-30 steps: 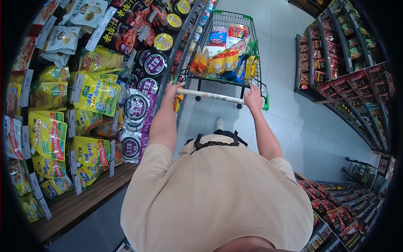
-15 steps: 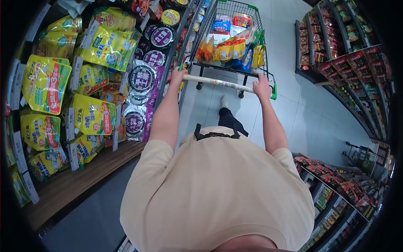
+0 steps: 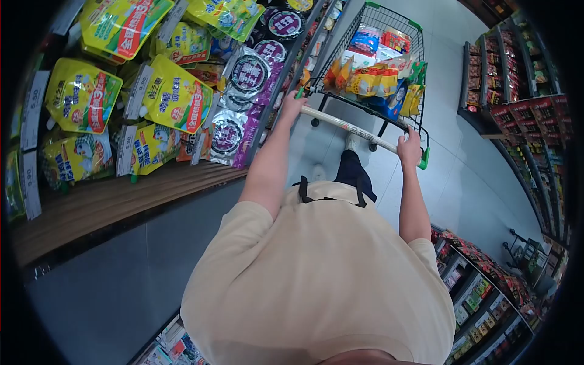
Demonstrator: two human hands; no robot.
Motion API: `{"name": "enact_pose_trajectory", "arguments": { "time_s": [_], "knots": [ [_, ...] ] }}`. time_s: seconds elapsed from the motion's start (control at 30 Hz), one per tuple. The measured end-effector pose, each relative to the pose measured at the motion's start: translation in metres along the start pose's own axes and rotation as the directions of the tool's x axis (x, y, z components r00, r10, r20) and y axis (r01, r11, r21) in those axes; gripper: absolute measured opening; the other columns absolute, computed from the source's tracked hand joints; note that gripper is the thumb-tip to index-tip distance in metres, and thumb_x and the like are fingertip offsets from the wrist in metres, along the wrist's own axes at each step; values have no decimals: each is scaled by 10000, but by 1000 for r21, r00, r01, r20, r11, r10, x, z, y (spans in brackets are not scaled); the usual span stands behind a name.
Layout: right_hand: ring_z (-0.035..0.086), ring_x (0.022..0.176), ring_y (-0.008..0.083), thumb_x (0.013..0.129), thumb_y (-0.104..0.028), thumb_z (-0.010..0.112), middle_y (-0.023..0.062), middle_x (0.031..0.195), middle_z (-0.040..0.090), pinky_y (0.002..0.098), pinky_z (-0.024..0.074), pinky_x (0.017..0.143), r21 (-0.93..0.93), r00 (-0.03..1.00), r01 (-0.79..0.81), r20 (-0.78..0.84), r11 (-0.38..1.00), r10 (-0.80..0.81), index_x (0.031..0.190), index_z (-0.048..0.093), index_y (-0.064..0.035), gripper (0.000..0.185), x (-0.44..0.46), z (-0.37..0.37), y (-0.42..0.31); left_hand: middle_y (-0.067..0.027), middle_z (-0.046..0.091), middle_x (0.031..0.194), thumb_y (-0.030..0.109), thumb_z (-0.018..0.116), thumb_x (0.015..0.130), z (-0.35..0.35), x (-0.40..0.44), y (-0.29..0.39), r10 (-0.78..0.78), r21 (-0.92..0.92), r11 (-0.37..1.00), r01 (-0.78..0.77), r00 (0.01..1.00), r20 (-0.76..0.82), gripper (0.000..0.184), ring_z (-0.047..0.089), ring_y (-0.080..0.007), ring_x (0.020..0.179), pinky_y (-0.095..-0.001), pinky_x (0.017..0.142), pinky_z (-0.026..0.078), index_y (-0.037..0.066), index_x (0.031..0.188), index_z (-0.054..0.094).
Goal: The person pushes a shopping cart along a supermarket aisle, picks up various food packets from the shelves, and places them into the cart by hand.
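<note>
One shopping cart (image 3: 393,15) has one white handlebar (image 3: 350,128) with one left hand (image 3: 293,106) and one right hand (image 3: 409,148) on it. Two pale shoes (image 3: 353,142) show behind the cart, and two silver-fronted packets (image 3: 248,73) with round labels left of it. Inside the cart, one red packet (image 3: 396,41) and two blue packets (image 3: 365,40) show.

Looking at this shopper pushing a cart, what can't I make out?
All in the head view:
- The floor of the cart: hidden by the packets piled inside.
- The palms of the left hand and right hand: hidden by the hands themselves, curled around the handle.
- The top of the large yellow bag: cut off by the upper edge.
- Fine print on the red packs at right: too small.
</note>
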State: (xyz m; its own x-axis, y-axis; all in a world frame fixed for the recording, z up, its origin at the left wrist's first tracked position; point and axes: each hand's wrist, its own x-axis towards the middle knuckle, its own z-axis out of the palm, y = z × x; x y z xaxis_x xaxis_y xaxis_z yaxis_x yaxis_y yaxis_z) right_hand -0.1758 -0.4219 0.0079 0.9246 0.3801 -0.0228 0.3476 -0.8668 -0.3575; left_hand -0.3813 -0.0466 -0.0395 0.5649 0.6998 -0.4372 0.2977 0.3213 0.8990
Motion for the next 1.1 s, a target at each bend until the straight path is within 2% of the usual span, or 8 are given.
{"name": "enact_pose_trajectory", "arguments": {
  "time_s": [0.3,0.4,0.77,0.8,0.9,0.97,1.07,1.1],
  "knots": [
    [574,1205,299,874,-218,546,115,1296,584,459,533,899,-11,1000,18,2,1000,-18,1336,563,-116,474,-43,-4,7,-96,662,916,54,659,883,-10,-50,-6,23,31,999,-22,999,-35,265,714,-204,816,-325,744,537,-14,1125,577],
    [542,1247,307,873,-202,550,120,1336,566,461,515,934,-24,999,29,15,999,-29,1343,549,-101,481,-55,-4,10,-100,669,935,56,654,886,-20,-41,-36,62,20,998,-63,998,3,262,700,-192,806,-309,751,522,-15,1126,578],
    [409,1389,336,892,-181,552,158,1408,524,475,453,1036,24,995,35,88,999,-37,1390,493,-69,514,-68,-7,16,-76,690,1006,140,652,925,-22,-67,-31,13,191,982,-3,999,-51,289,699,-159,860,-300,790,512,1,1172,589],
    [390,1401,357,896,-171,558,173,1419,512,479,433,1061,41,992,50,114,998,-54,1401,468,-52,527,-68,-8,18,-85,689,902,172,684,877,-20,-74,-27,55,177,984,-37,993,-100,270,698,-169,787,-312,735,522,10,1088,632],
    [379,1409,360,892,-156,565,189,1419,507,482,424,1069,94,987,80,134,992,-92,1401,462,-40,532,-65,-5,27,-78,682,898,197,671,898,-17,-87,-14,67,196,980,-43,991,-116,275,691,-166,792,-312,744,521,12,1098,629],
    [413,1375,368,889,-143,568,210,1397,517,486,438,1047,88,982,140,115,986,-150,1378,469,-21,514,-58,-2,34,-75,674,894,230,651,923,-18,-91,-10,82,238,970,-55,991,-104,302,684,-163,799,-313,753,521,14,1131,617],
    [472,1310,376,887,-127,561,233,1379,521,487,461,1011,36,960,108,257,994,-113,1334,499,-5,467,-42,-19,30,-86,674,902,258,630,941,-19,-87,-14,84,255,965,-60,993,-87,326,684,-177,822,-316,766,519,16,1157,602],
    [532,1216,396,890,-165,563,244,1282,573,501,481,969,-56,926,118,367,991,-90,1296,527,-8,437,-34,-26,24,-117,681,938,277,622,948,-23,-86,-16,73,325,944,-51,996,-55,352,688,-214,862,-331,786,521,15,1182,593]
  ]
}}
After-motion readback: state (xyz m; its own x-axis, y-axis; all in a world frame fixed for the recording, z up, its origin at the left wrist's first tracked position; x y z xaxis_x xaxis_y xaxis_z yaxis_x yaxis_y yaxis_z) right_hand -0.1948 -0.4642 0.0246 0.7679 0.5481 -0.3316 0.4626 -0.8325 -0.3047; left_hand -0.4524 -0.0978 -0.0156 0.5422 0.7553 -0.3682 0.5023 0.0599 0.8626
